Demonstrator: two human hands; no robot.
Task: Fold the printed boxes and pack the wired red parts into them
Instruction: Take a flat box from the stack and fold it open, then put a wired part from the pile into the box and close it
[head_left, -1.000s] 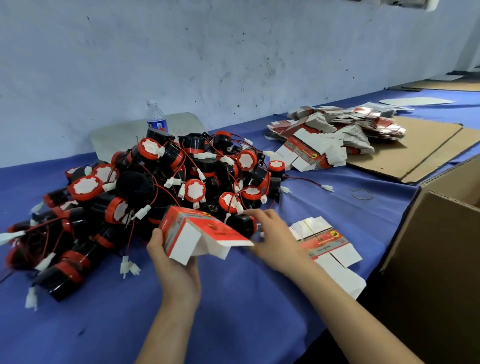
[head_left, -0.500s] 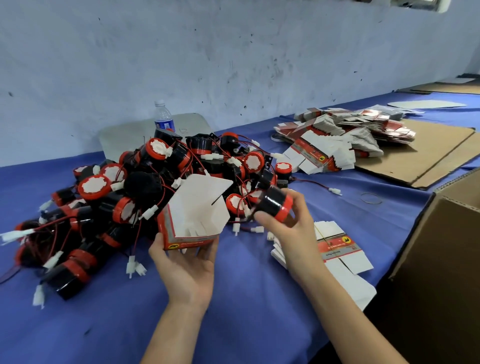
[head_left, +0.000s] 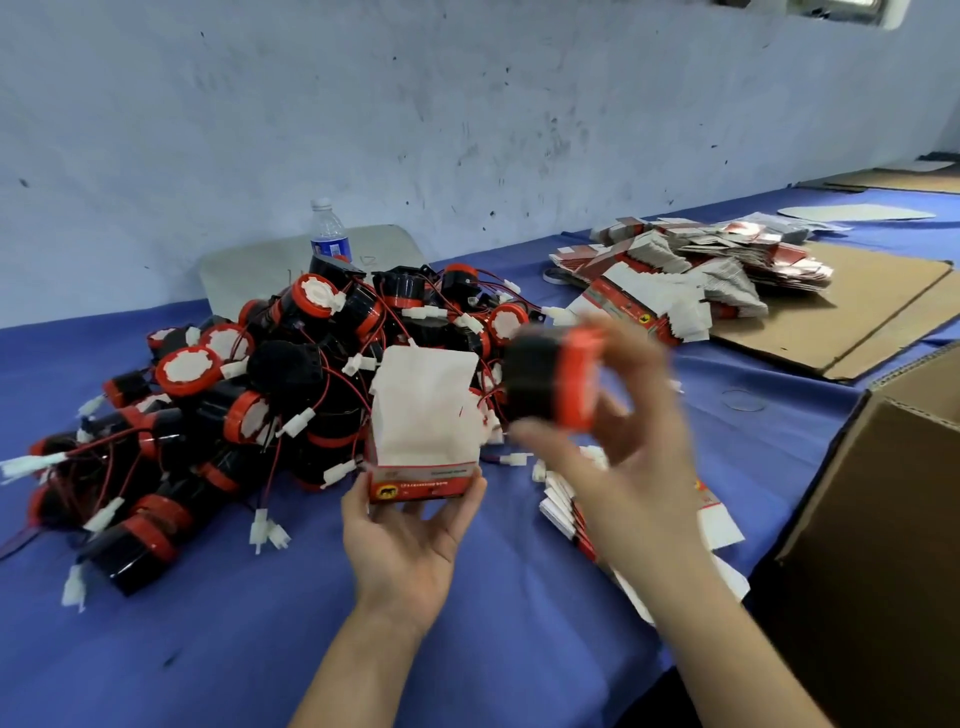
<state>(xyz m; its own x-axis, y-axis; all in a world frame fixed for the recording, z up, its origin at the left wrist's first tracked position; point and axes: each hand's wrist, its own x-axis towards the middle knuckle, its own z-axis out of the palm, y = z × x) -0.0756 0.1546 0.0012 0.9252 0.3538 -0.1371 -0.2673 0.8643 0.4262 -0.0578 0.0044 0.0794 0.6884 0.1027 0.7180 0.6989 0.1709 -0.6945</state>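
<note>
Holding box (head_left: 423, 431) mouth-up over bench (head_left: 208, 649) w/ left hand (head_left: 410, 551) grip clamped round its base. Right hand (head_left: 639, 467) grip clamped on red part (head_left: 550, 384), just right of it. Risk: part's wire, lost in blur, snags flaps (head_left: 426, 374).

Red-and-white printed cardboard box (head_left: 423, 482): yellow round emblem with a black animal figure on the red band; small print, illegible.
Clear plastic water bottle (head_left: 328, 235): blue label, wording unreadable.
Flat red-and-white box blanks (head_left: 631, 309): same yellow emblem, print illegible.
</note>
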